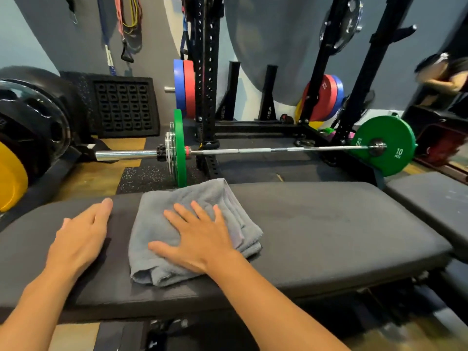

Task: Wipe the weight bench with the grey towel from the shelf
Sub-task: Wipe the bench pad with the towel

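The dark grey padded weight bench (329, 229) runs across the lower half of the view. A folded grey towel (157, 219) lies on its pad, left of centre. My right hand (200, 236) presses flat on the towel with fingers spread, covering its right half. My left hand (81, 236) rests flat on the bare pad just left of the towel, fingers together, holding nothing.
A barbell (253, 150) with green plates (383, 145) lies on the floor just behind the bench. A black power rack (207, 72) stands behind it with red and blue plates. Large black and yellow plates (30, 127) sit at the left. A person (443, 79) is at the far right.
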`<state>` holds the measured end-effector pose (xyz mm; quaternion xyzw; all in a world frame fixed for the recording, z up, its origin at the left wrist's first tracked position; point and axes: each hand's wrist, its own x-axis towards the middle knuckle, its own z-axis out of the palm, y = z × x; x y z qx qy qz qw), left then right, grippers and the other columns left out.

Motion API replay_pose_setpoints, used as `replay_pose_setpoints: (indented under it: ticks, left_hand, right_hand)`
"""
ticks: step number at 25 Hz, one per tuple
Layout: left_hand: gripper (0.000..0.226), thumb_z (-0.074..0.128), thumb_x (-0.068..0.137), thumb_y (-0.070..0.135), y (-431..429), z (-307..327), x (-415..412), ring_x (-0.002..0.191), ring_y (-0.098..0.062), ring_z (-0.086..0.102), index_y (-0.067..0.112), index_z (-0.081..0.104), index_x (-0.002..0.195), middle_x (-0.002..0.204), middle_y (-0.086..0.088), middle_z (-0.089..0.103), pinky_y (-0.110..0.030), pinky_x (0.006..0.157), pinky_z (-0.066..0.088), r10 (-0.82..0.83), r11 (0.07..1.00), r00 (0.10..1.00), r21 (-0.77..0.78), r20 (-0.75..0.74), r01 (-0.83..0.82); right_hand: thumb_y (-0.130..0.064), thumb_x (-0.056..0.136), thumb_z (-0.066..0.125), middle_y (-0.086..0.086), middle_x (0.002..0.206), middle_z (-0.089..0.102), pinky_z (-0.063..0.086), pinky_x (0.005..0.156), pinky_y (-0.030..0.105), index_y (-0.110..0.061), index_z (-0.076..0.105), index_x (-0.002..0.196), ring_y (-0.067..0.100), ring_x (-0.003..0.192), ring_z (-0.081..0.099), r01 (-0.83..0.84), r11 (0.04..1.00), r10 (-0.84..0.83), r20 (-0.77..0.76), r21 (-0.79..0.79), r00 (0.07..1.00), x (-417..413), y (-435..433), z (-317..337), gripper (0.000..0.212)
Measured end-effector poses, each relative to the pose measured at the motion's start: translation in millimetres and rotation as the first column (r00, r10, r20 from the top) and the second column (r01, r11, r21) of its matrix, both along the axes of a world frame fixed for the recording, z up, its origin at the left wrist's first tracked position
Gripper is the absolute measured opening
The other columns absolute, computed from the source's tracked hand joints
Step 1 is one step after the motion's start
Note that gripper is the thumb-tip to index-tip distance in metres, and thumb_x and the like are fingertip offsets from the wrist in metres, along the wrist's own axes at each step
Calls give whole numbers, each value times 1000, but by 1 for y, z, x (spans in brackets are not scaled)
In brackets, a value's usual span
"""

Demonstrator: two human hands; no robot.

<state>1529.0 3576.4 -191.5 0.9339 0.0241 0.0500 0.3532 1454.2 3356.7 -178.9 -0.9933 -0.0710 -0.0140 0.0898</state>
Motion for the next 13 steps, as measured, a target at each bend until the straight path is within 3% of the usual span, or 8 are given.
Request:
replay_pose_setpoints:
  ticks: [3, 6, 9, 13]
  left_hand:
    - [63, 14, 93, 62, -46, 14, -14, 136, -44, 35, 29, 56, 127, 141, -9, 54, -54, 116, 13, -44, 998, 998, -37, 50, 45]
    - [49, 25, 100, 45, -133, 31, -25, 135, -39, 39, 22, 57, 130, 143, -8, 53, -48, 117, 13, -192, 975, 979, -103, 63, 198]
    - [48, 25, 99, 48, -213, 23, -28, 124, -28, 53, 25, 62, 120, 130, -3, 63, -48, 119, 12, -428, 890, 898, -123, 102, 438]
    - [44, 27, 96, 55, -243, 11, -25, 106, -20, 60, 28, 62, 95, 101, 4, 70, -48, 119, 17, -415, 861, 903, -274, 109, 428]
  right_hand:
    - [-90, 73, 12, -15, 165, 9, -1, 118, 56, -41, 15, 153, 17, 152, 1, 225, 972, -224, 19, -70, 974, -23, -108, 3, 94]
    - [-96, 58, 1, -11, 165, 12, 12, 119, 52, -37, 17, 153, 20, 152, 7, 496, 859, -489, 84, -127, 868, -49, -208, 5, 113]
    - [-91, 67, 7, -6, 166, 9, 12, 118, 51, -31, 15, 155, 23, 152, 6, 589, 799, -587, 54, -121, 808, -52, -247, 3, 108]
    - [-78, 86, 23, -9, 165, 12, 12, 118, 51, -33, 18, 155, 21, 152, 8, 619, 781, -618, 38, -80, 785, -44, -237, 6, 82]
